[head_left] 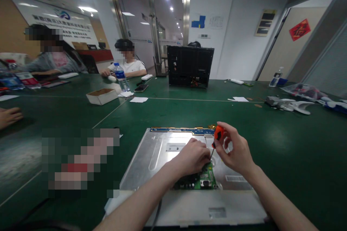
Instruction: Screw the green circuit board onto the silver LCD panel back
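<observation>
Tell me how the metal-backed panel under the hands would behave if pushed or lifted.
The metal-backed panel would probably stay stiff, as its back looks like sheet metal. Lying flat on the green table, it seems likelier to slide than tip. Its circuit board, exposed on top, may be fragile if knocked.

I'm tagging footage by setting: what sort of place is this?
Likely a company office, used here for electronics work. A large lettered wall sign, metal-framed glass doors and an exposed green circuit board point to it.
</observation>
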Demonstrator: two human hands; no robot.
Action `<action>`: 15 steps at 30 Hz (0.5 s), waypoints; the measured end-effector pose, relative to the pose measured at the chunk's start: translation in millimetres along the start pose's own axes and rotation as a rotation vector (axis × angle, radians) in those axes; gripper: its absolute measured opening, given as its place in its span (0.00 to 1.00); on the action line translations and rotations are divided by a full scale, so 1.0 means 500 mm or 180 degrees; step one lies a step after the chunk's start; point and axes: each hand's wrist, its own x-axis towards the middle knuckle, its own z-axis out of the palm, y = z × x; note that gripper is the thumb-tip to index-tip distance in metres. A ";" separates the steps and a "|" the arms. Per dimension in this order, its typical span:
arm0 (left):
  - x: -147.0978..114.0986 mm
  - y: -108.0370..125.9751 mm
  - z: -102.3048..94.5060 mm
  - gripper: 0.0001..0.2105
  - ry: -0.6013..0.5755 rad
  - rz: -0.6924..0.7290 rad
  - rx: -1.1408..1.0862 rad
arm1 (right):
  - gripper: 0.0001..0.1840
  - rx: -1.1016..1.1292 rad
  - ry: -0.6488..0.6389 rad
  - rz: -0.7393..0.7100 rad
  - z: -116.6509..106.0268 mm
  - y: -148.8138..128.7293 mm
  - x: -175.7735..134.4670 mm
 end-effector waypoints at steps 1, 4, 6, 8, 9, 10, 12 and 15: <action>0.000 0.001 -0.001 0.03 0.0007 -0.0004 -0.0014 | 0.23 -0.0014 0.0021 -0.0003 0.000 0.001 0.000; -0.001 0.003 -0.005 0.04 -0.0006 -0.0035 -0.0077 | 0.21 -0.0073 0.0175 -0.0013 0.001 0.005 0.001; -0.001 0.005 -0.008 0.04 -0.0034 -0.0053 -0.0091 | 0.19 -0.0050 0.0248 -0.0049 0.002 0.006 0.003; 0.000 0.005 -0.008 0.04 -0.0051 -0.0058 -0.0055 | 0.17 0.0006 0.0246 -0.0075 0.001 0.005 0.005; 0.001 0.006 -0.008 0.04 -0.0051 -0.0059 -0.0031 | 0.17 0.0023 0.0229 -0.0079 0.001 0.004 0.006; 0.001 0.005 -0.007 0.04 -0.0045 -0.0061 -0.0008 | 0.17 0.0026 0.0211 -0.0078 0.000 0.003 0.007; 0.002 0.005 -0.005 0.04 -0.0027 -0.0067 0.0014 | 0.19 0.0016 0.0172 -0.0076 -0.001 0.000 0.009; 0.002 0.003 -0.001 0.03 -0.0009 -0.0058 -0.0023 | 0.22 0.0057 0.0136 -0.0070 -0.003 -0.005 0.009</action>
